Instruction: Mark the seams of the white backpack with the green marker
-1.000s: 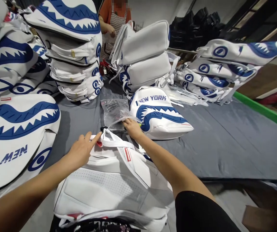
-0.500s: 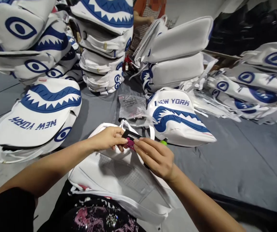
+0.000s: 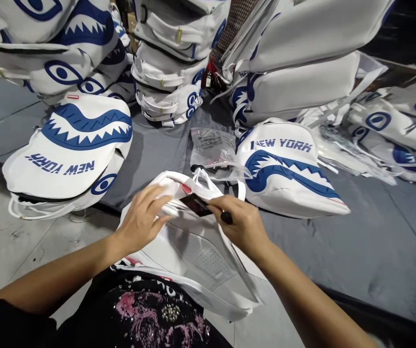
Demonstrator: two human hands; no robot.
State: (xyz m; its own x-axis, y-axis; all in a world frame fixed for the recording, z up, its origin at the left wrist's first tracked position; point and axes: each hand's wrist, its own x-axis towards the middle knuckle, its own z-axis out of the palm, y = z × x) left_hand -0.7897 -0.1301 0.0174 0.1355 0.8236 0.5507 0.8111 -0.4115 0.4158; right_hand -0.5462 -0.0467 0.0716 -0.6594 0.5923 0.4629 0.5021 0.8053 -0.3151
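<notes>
A white backpack [image 3: 179, 241] with a perforated panel lies across my lap, its top towards the table. My right hand [image 3: 242, 224] pinches a dark card tag [image 3: 195, 204] over the bag's top, and a black round-ended piece [image 3: 226, 217] shows at its fingers. My left hand [image 3: 143, 217] rests at the upper left edge of the bag, fingers spread and off the tag. White loops [image 3: 205, 180] stand up just behind the tag.
On the grey table [image 3: 378, 237], a shark-mouth bag [image 3: 73, 150] lies left and another [image 3: 283, 169] right. Between them is a clear plastic bag of small items [image 3: 213, 147]. Stacked white bags [image 3: 171, 72] stand behind. Plastic packaging [image 3: 352, 150] lies at right.
My left hand has let go of the tag and moved left onto the bag. The tag, now only in my right hand, shows a dark face without the pink print. The view has shifted lower and closer.
</notes>
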